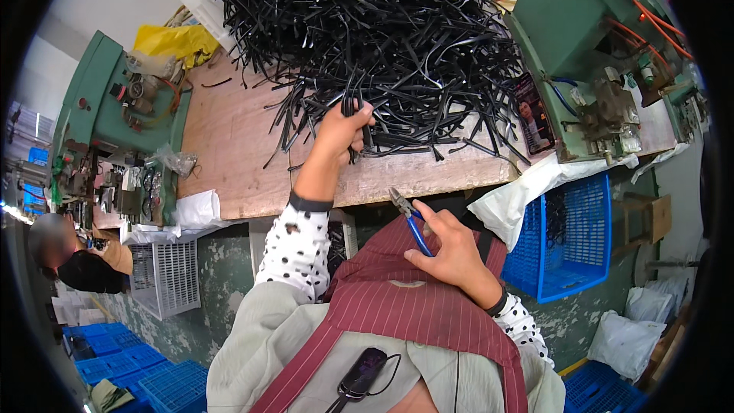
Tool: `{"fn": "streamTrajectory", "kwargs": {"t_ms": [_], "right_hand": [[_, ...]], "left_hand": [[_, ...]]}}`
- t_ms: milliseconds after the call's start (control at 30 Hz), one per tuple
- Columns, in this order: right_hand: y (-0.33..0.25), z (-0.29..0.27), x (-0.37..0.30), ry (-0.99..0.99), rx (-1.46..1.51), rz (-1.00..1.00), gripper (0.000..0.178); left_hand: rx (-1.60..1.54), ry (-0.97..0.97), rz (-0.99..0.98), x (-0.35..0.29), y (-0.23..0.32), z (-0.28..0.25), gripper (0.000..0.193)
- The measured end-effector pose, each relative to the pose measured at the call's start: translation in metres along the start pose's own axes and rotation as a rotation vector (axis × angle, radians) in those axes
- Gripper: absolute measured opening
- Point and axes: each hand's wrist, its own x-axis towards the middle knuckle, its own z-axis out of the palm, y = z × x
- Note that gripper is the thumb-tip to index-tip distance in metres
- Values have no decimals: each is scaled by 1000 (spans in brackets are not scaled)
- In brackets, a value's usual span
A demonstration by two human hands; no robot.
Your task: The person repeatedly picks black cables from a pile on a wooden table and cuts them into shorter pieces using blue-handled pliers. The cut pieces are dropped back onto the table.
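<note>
A large heap of thin black strips (367, 23), some with shiny ends, covers the far part of the wooden table. My left hand (342, 131) reaches to the heap's near edge, its fingers closed round a few of the black strips. Nearer to me, in front of the table edge, my right hand (453, 252) holds cutting pliers (411, 220) with blue handles. The pliers' metal jaws point up and left, toward the table edge. Part of the handles is hidden by my right fingers.
Green machines stand left (92, 107) and right (581, 38) of the table (229, 122). A phone (533, 113) leans by the right machine. Below are a blue crate (569, 283), a white crate (164, 279) and stacked blue crates (122, 359). Another person (92, 271) sits far left.
</note>
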Motion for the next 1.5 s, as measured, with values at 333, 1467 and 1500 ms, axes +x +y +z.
{"fn": "streamTrajectory", "kwargs": {"t_ms": [333, 1467, 1500], "right_hand": [[-21, -4, 15, 154, -290, -253, 76], [-12, -3, 9, 17, 23, -91, 76], [-10, -2, 8, 7, 42, -78, 75]], "left_hand": [[-593, -456, -17, -71, -9, 2, 40], [-273, 79, 882, -105, -46, 45, 37], [-342, 48, 799, -106, -45, 43, 36]]}}
